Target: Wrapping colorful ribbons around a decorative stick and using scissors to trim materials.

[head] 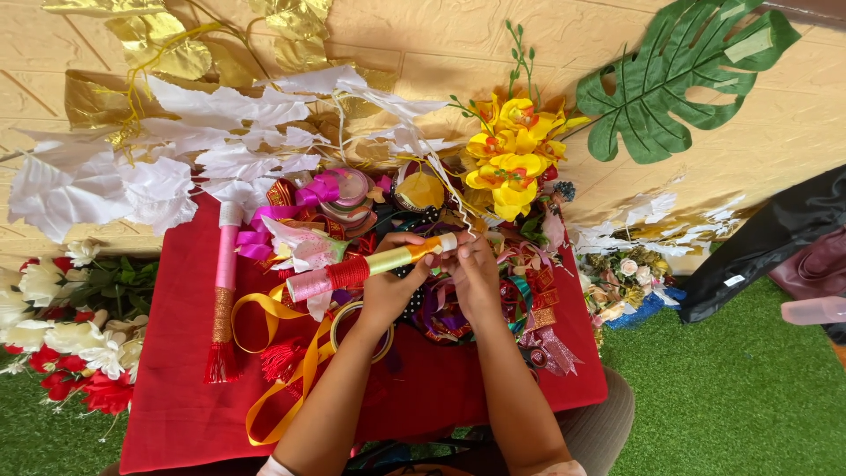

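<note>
My left hand [390, 284] grips a long stick [370, 264] wrapped in bands of pink, red, pale green and orange thread, with a white tip. The stick lies tilted, its pink end pointing left. My right hand [473, 271] pinches the orange end near the white tip. Both hands hover over a red cloth [176, 388] that covers a small table. A second wrapped stick [225, 291], pink and red with a red tassel, lies on the cloth to the left. An orange ribbon [282, 370] curls beneath my left forearm.
Ribbon rolls and bows [339, 198] crowd the cloth's far side. Yellow artificial orchids [511, 159], white leaves [176, 167], gold leaves [167, 44] and a big green leaf [683, 75] lean on the wall. Red and white flowers [62, 335] lie left, small blooms [621, 282] and dark bags [775, 242] right, on green turf.
</note>
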